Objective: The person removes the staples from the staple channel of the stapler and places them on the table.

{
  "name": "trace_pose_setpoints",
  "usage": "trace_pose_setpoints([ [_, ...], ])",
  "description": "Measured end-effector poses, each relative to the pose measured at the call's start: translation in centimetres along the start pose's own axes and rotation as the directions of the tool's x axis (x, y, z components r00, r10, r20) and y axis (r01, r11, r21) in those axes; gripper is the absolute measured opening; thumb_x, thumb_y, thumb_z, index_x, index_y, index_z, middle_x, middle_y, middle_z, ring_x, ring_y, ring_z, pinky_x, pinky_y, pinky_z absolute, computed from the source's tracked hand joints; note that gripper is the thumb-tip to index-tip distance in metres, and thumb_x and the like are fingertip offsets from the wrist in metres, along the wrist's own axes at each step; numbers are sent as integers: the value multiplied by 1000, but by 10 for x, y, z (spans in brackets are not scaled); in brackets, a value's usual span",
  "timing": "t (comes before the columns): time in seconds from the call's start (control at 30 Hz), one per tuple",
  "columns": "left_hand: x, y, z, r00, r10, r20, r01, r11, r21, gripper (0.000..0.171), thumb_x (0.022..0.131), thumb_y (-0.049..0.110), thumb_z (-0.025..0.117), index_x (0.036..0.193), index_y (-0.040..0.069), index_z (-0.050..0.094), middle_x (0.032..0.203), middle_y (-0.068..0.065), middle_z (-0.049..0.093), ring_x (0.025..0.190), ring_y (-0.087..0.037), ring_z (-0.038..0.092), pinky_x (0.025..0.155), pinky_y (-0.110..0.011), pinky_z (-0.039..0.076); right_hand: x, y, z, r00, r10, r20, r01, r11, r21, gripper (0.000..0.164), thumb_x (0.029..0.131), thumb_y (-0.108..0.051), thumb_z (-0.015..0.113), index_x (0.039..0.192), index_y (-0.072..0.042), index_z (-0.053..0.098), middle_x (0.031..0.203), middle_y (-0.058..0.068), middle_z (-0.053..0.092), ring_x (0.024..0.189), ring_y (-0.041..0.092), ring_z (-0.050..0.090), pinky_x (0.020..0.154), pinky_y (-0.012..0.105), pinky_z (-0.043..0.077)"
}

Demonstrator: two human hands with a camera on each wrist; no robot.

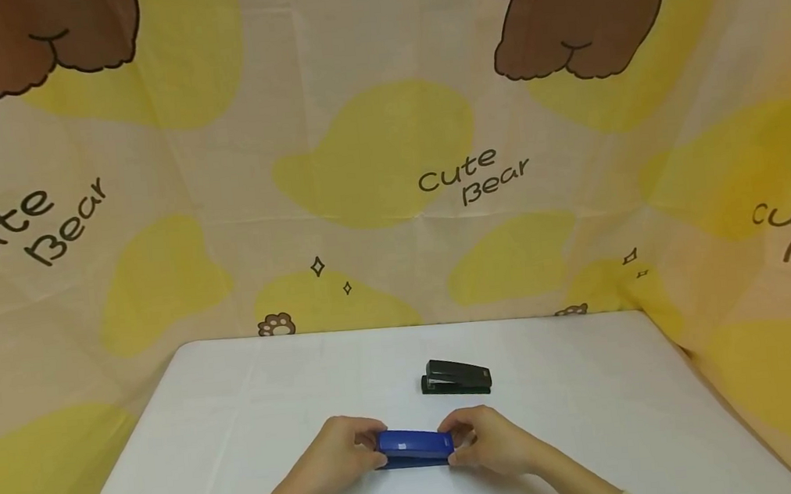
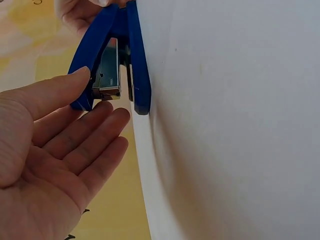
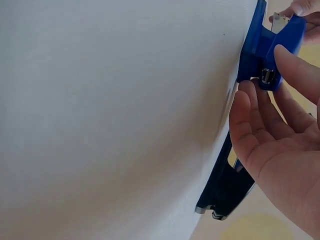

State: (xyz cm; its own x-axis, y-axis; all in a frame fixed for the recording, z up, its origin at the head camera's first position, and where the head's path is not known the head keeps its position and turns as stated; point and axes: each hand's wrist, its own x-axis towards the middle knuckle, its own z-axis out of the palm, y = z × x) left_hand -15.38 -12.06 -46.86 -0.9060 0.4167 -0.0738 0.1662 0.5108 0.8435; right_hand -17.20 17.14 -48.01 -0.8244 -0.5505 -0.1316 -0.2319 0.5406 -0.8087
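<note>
A blue stapler (image 1: pixel 416 444) sits on the white table close to the near side, its long side facing me. My left hand (image 1: pixel 339 450) pinches its left end, the mouth. In the left wrist view the thumb lies on the upper arm of the stapler (image 2: pixel 142 75), with fingertips under that arm's tip and the metal magazine showing inside the gap. At the hinge end on the right, my right hand (image 1: pixel 495 441) holds it between thumb and fingers. The right wrist view shows that thumb on the blue top cover, the other fingers (image 3: pixel 241 112) bent beneath.
A black stapler (image 1: pixel 458 376) lies just beyond the blue one, slightly to the right. The white table (image 1: pixel 241 417) stretches out to both sides. Behind and beside it hangs a cream and yellow cloth (image 1: pixel 374 162) with bear prints.
</note>
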Motion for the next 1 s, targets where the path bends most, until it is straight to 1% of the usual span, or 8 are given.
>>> trace_pose_setpoints([
  [0.17,-4,1,3,1000,-24,20,23,1000,7,34,82,8,85,114,3,77,89,6,72,84,-14,64,74,-33,52,-6,-1,1,1000,7,24,-8,1000,19,30,86,-8,85,113,-10,73,97,-6,68,89,13,61,78,25,50],
  [0.27,-6,1,4,1000,-17,24,17,1000,15,33,81,9,85,113,4,77,88,7,72,83,-14,64,75,-34,52,-9,-1,2,999,10,30,-10,1000,18,30,85,-8,86,112,-10,73,97,-7,68,90,13,61,78,25,50],
  [0.37,-6,2,5,999,-21,38,21,1000,0,33,82,9,85,114,4,77,87,7,72,83,-15,64,76,-35,51,-12,0,1,999,17,31,-17,1000,9,30,84,-8,86,111,-11,73,96,-7,67,90,13,61,78,25,50],
  [0.57,-7,7,8,995,-68,76,71,997,-43,29,82,8,85,111,9,78,88,6,71,85,-18,63,77,-39,51,-19,0,-1,997,56,47,-56,998,5,29,84,-8,87,109,-13,73,96,-7,67,90,15,60,79,26,50],
  [0.7,-7,10,11,992,-88,92,93,994,-54,28,82,7,85,109,10,79,89,5,72,86,-20,63,80,-45,53,-23,-1,-3,995,79,59,-79,997,7,29,84,-8,87,109,-13,73,95,-6,66,90,16,59,80,27,50],
  [0.83,-8,13,14,990,-102,100,108,992,-61,28,82,6,83,109,9,78,89,5,72,86,-20,63,82,-49,52,-27,-1,-4,995,72,66,-73,997,6,29,84,-8,87,108,-14,72,95,-6,66,90,16,59,80,27,50],
  [1.0,-10,13,16,990,-94,103,101,993,-62,28,81,6,83,108,9,78,89,5,71,87,-20,63,85,-52,52,-31,-3,-5,995,63,75,-64,998,8,29,83,-8,87,108,-15,73,94,-6,66,89,16,59,80,26,50],
])
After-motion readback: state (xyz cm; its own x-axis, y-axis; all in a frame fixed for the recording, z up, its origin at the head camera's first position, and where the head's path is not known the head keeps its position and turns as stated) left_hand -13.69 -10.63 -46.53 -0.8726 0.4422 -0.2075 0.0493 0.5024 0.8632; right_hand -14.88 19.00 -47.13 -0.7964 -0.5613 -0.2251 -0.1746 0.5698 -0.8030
